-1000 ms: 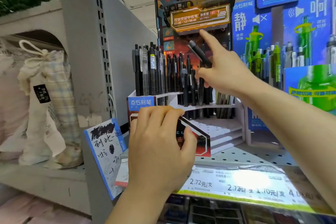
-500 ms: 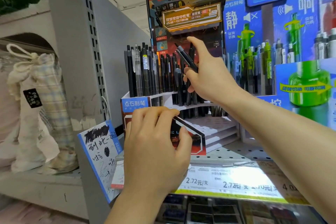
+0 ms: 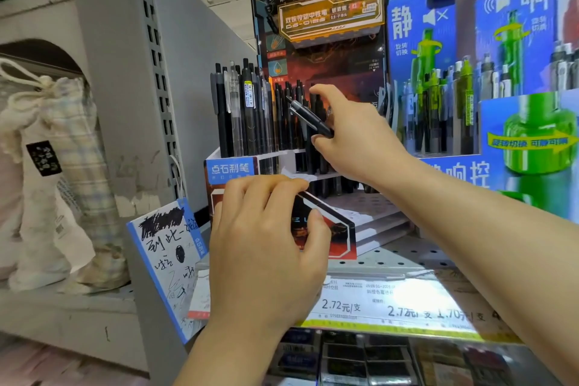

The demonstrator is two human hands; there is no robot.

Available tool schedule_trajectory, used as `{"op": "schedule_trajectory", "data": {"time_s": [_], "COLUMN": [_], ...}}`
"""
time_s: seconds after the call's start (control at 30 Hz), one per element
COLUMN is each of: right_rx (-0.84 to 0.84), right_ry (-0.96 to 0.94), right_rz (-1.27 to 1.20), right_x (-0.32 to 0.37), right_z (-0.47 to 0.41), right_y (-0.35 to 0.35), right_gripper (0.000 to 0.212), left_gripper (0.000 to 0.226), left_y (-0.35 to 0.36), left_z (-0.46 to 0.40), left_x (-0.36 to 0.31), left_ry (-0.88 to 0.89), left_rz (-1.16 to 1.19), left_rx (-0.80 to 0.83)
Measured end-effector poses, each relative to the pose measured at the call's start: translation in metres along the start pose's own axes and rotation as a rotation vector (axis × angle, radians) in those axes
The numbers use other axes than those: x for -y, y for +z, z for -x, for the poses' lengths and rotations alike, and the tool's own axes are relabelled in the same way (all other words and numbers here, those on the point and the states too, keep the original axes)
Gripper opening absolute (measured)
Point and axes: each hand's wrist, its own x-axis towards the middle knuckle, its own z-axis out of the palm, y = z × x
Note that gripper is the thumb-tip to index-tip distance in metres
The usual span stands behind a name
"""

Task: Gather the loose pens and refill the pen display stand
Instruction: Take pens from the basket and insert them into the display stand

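Observation:
A tiered pen display stand [image 3: 369, 216] with a dark red and orange backboard stands on the perforated shelf. Several black and clear pens [image 3: 247, 113] stand upright in its upper left rows. My right hand [image 3: 357, 135] pinches a black pen [image 3: 308, 117], tilted with its top up to the left, just in front of the upright pens. My left hand [image 3: 266, 238] grips the stand's front panel, fingers over its top edge and thumb on its face.
A blue and green pen display [image 3: 488, 97] stands right of the stand. A grey upright shelf divider [image 3: 150, 97] is at the left, with cloth bags [image 3: 56, 172] beyond it. A scribbled test pad [image 3: 169, 257] leans at the shelf front. Price labels [image 3: 391, 307] line the shelf edge.
My right hand has come down and leftward with the black pen, nearer the upright pens. My left hand stays on the stand's front panel.

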Motion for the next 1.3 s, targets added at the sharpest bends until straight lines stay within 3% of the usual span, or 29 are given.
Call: {"op": "schedule_trajectory", "data": {"time_s": [0.23, 0.3, 0.43, 0.6, 0.8, 0.9, 0.93, 1.07, 1.13, 1.3], "right_rx": [0.099, 0.079, -0.048, 0.078, -0.211, -0.196, -0.164, -0.086, -0.112, -0.128], "right_ry": [-0.024, 0.010, 0.097, 0.217, 0.096, 0.116, 0.128, 0.112, 0.032, -0.159], "right_rz": [0.029, -0.088, -0.452, -0.788, -0.499, -0.463, -0.467, -0.392, -0.301, -0.060], "right_x": [-0.004, -0.003, 0.006, 0.013, 0.009, 0.005, 0.005, 0.003, 0.004, 0.007], "right_z": [0.000, 0.000, -0.004, -0.005, -0.007, -0.008, -0.008, -0.008, -0.007, -0.009], "right_y": [0.000, -0.002, -0.007, -0.008, -0.012, -0.012, -0.011, -0.005, -0.003, 0.002], "right_gripper": [0.075, 0.069, 0.034, 0.025, 0.035, 0.019, 0.022, 0.077, 0.086, 0.069], "left_gripper": [0.032, 0.033, 0.033, 0.033, 0.032, 0.031, 0.031, 0.030, 0.030, 0.031], "left_y": [0.000, 0.000, -0.001, 0.000, 0.003, 0.004, 0.004, 0.006, 0.006, 0.006], "left_z": [0.000, 0.000, 0.000, 0.000, 0.000, 0.000, 0.000, 0.000, 0.000, 0.001], "left_x": [0.000, 0.000, 0.001, 0.002, 0.004, 0.005, 0.006, 0.007, 0.007, 0.008], "left_ry": [-0.001, -0.001, -0.002, 0.012, 0.036, 0.044, 0.048, 0.063, 0.062, 0.053], "left_rz": [-0.003, 0.001, 0.007, 0.004, 0.027, 0.032, 0.031, 0.043, 0.045, 0.051], "left_rx": [0.011, 0.014, 0.012, 0.008, -0.043, -0.057, -0.060, -0.081, -0.082, -0.067]}}
